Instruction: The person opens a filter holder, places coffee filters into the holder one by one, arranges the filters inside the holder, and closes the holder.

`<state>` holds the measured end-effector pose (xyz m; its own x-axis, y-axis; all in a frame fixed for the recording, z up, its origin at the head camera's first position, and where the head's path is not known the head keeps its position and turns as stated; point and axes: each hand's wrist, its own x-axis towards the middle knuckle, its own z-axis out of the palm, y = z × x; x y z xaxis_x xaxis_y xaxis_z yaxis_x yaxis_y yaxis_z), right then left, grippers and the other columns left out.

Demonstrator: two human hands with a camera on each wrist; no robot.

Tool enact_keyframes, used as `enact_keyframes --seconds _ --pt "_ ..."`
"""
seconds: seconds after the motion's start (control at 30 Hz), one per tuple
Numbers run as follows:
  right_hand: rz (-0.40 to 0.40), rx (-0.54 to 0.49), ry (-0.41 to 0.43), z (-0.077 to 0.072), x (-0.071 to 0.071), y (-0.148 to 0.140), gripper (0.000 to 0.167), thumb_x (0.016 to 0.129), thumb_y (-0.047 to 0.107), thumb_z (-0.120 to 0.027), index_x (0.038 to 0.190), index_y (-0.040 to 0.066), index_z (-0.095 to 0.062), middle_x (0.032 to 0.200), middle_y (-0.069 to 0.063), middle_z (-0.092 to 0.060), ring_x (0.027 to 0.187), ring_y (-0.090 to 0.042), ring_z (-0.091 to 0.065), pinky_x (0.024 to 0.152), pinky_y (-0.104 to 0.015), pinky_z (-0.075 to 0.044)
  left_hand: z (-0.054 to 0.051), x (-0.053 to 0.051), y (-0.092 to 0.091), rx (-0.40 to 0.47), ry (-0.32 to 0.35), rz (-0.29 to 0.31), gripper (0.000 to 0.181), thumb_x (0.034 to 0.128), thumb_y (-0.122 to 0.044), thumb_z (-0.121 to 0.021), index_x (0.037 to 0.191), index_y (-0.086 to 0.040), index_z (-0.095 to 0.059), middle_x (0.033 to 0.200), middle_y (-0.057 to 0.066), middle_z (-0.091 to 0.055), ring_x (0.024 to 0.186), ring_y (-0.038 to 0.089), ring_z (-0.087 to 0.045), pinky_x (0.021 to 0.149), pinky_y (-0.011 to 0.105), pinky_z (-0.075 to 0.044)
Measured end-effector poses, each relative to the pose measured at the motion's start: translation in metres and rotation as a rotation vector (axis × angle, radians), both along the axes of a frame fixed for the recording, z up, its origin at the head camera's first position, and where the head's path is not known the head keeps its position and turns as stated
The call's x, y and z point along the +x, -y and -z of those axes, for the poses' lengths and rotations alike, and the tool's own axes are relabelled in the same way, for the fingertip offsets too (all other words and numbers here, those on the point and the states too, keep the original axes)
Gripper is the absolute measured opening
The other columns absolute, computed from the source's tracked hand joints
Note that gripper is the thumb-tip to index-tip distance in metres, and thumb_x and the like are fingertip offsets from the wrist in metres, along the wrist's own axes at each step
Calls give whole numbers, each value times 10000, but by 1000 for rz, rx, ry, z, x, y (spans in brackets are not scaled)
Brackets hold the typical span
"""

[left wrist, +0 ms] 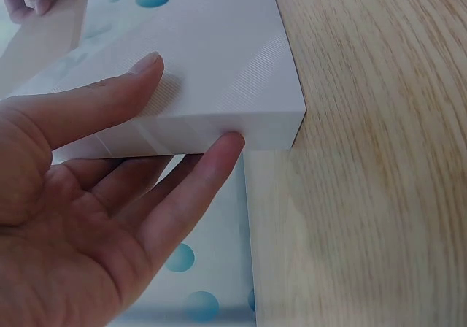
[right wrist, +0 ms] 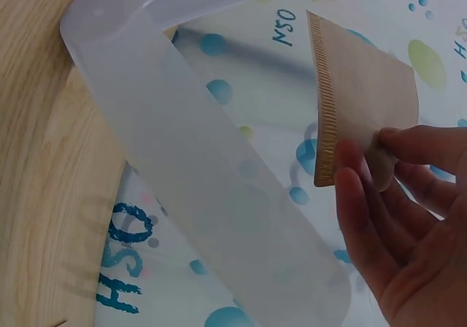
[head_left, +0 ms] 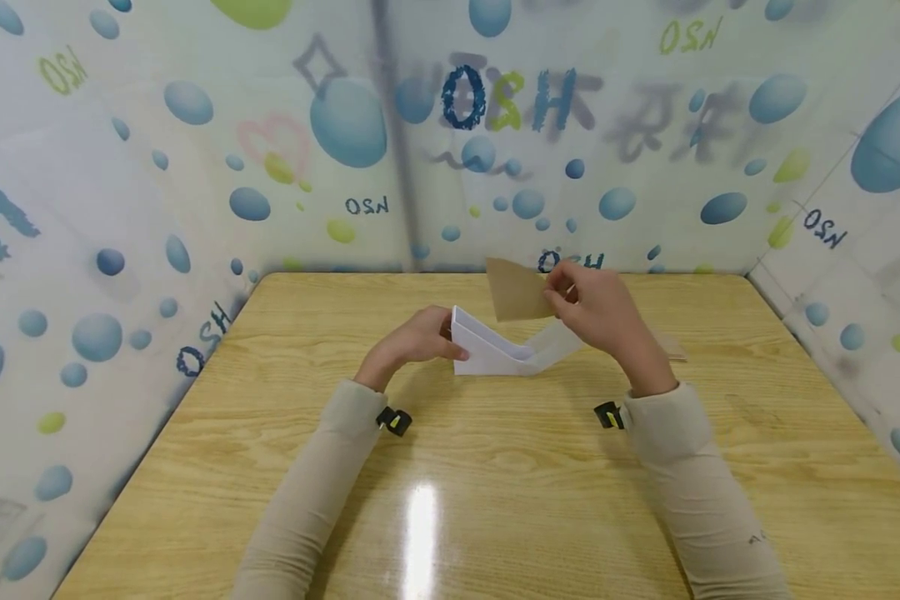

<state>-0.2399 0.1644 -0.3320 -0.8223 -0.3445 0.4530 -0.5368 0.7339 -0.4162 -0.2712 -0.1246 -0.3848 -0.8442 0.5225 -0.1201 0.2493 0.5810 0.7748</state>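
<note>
Over the far part of a pale yellow wood-grained bench (head_left: 495,467), a person's left hand (head_left: 422,333) holds a slim white box with a sloping rim (head_left: 487,357) by its left end, the grip narrowed to the box's thickness. From the left wrist, the thumb lies across one broad white face while the other fingers reach round the narrow side. Whether the box's base touches the bench, I cannot tell. A long translucent whitish lid (head_left: 551,345) joins the box at its right end and slants up and away, leaving the box uncovered. The right hand (head_left: 598,307) has its grip pinched on a flat brown paper filter with a crimped edge (head_left: 520,292), thumb and fingertips closing on one corner. That filter is held up beyond the box and lid, apart from both. Past the right forearm, a flat light-brown piece (head_left: 672,345) lies on the bench, partly hidden. Behind the bench hangs a pale backdrop printed with blue and green bubbles (head_left: 348,122), and each beige sleeve (head_left: 292,500) bears a small black device (head_left: 395,421) at the cuff.
</note>
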Motion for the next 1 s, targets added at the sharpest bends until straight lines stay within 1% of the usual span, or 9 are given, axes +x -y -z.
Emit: enact_keyframes --seconds 0.27,0.67,0.9,1.0 --pt "2 25 41 2 1 8 80 998 146 -649 1020 82 -692 893 -78 -763 794 -236 -712 713 -429 -553 0 -1 -2 2 0 4 398 898 -38 -771 1282 -19 -664 1229 160 -734 1061 270 -709 893 369 -560" --pt "-10 44 69 5 -1 14 75 992 137 -656 1001 82 -707 899 -81 -762 804 -230 -714 728 -427 -565 0 -1 -2 1 -5 2 379 894 -41 -775 1258 -30 -669 1226 145 -733 1050 255 -697 900 369 -555" --pt "-2 57 113 6 -1 18 82 993 148 -654 1010 87 -706 906 -77 -760 818 -224 -708 737 -419 -560 1 -2 0 2 0 -1 365 896 -50 -774 1245 -25 -670 1198 148 -736 1020 236 -694 868 341 -550" --pt "-4 63 117 8 -2 20 82 996 156 -651 1010 96 -704 901 -69 -759 817 -221 -706 737 -420 -556 1 -2 0 -2 -1 -3 349 896 -57 -775 1229 -27 -674 1180 145 -738 1007 231 -691 851 329 -543"
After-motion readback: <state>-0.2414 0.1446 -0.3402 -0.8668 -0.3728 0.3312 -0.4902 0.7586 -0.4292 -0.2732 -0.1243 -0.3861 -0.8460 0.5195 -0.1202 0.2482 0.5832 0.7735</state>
